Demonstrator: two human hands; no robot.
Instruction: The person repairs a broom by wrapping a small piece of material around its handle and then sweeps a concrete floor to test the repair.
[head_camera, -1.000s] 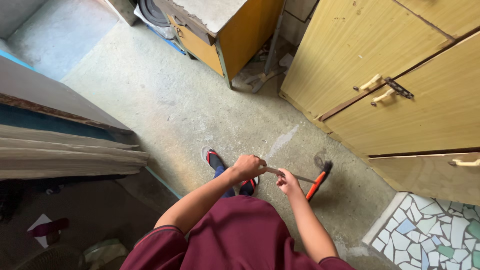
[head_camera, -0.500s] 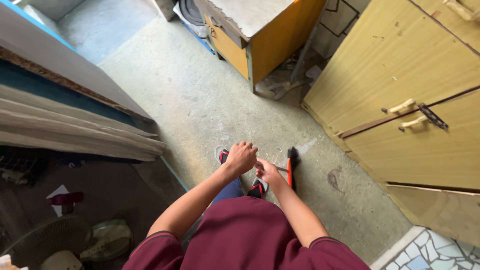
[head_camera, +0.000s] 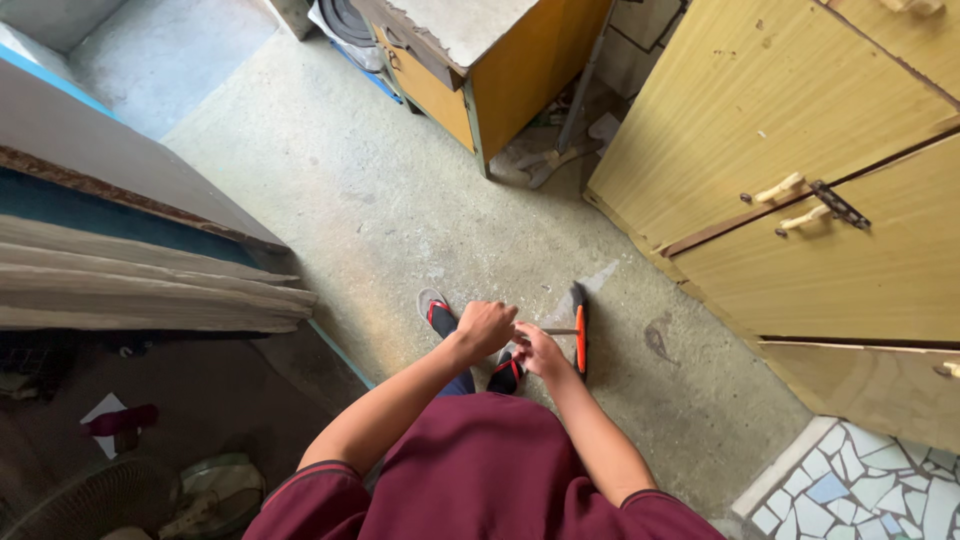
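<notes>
Orange-and-black hammer (head_camera: 580, 335) hangs just right of the right hand (head_camera: 540, 352), which pinches its thin shaft while the left hand (head_camera: 487, 327), fisted, should steady it firmly.

The scene is seen from a single head-worn camera, aimed steeply down over the chest at the hands (head_camera: 515, 338) held close below, with the concrete floor (head_camera: 380, 200) farther off and cabinets (head_camera: 800, 200) taken in at the right edge.
</notes>
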